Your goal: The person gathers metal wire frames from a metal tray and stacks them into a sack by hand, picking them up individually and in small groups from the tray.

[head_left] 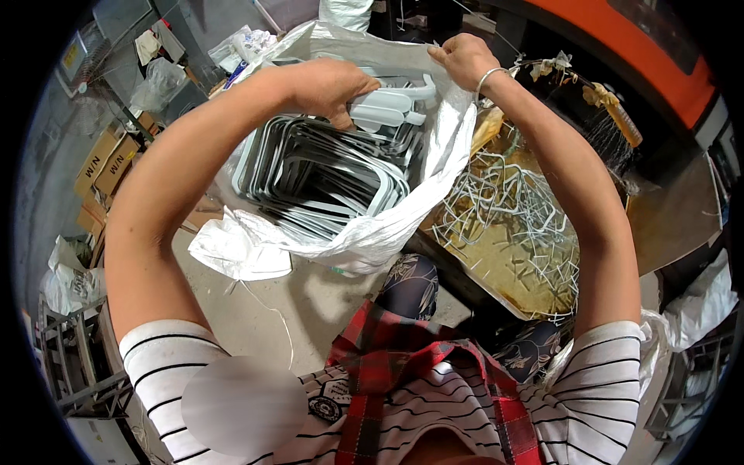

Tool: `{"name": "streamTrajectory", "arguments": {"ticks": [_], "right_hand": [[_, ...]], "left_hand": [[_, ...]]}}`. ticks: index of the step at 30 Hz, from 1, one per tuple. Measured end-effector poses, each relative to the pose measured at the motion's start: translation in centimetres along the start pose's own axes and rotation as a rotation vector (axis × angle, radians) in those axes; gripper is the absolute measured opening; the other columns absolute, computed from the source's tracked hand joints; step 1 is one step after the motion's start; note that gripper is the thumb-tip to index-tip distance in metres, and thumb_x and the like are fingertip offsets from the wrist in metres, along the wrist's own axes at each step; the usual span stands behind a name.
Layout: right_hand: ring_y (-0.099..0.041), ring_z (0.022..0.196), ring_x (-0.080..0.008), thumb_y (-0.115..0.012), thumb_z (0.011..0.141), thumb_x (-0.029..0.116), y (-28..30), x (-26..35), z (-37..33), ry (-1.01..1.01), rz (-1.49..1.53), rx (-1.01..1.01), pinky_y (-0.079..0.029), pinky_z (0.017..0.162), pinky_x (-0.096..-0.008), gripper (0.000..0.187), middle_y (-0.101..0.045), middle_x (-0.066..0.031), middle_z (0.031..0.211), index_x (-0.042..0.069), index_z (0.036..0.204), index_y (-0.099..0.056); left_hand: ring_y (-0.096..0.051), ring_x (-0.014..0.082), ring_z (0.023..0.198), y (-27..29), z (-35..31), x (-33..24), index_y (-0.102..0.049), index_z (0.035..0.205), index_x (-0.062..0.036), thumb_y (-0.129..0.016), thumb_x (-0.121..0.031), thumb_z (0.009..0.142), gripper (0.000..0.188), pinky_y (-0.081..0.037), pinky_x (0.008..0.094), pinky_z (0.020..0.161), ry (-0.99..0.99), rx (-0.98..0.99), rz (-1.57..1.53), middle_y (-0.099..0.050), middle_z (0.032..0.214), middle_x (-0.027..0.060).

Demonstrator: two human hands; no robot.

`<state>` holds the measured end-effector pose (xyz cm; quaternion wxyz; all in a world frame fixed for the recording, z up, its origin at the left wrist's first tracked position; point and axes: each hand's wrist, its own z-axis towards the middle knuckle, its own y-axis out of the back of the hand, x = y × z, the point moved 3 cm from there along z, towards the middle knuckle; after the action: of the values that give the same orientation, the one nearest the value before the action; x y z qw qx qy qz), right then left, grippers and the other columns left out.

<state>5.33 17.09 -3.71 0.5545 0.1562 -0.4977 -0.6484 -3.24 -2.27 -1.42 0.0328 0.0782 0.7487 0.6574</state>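
**Two hands at one white sack**

Your left hand [329,85] reaches into the white sack [364,232], fingers curled on the grey metal frames [318,174], too many to count. Your right hand [463,58] pinches the sack's far rim. One pile of white wire hooks [511,209] lies just beside.

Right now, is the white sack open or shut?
Open: the right hand holds the white sack by its rim, the left hand reaches inside, and stacked grey frames show.
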Motion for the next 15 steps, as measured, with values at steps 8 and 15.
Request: {"name": "streamTrajectory", "arguments": {"ticks": [8,15], "right_hand": [[-0.052,0.054,-0.0316,-0.054,0.083,0.033,-0.4,0.7,0.0,0.163,0.012,-0.124,-0.044,0.058,-0.0369,0.040,-0.051,-0.0206,0.057,-0.003,0.070,-0.061],[-0.058,0.077,-0.0373,-0.050,0.080,0.030,0.8,1.8,-1.2,0.108,0.149,-0.065,-0.045,0.070,-0.0408,0.037,-0.057,-0.0267,0.076,-0.003,0.071,-0.061]], "left_hand": [[-0.050,0.0310,0.093,-8.3,2.4,5.2,-0.051,0.094,-0.0068,-0.041,-0.051,0.083,0.047,-0.040,0.0397,0.078,-0.003,-0.097,0.190,-0.052,0.092,0.0123],[-0.047,0.0308,0.098,-9.8,2.6,5.6,-0.051,0.100,-0.0042,-0.032,-0.044,0.089,0.046,-0.035,0.0410,0.086,0.159,0.021,0.068,-0.051,0.095,0.0139]]}}
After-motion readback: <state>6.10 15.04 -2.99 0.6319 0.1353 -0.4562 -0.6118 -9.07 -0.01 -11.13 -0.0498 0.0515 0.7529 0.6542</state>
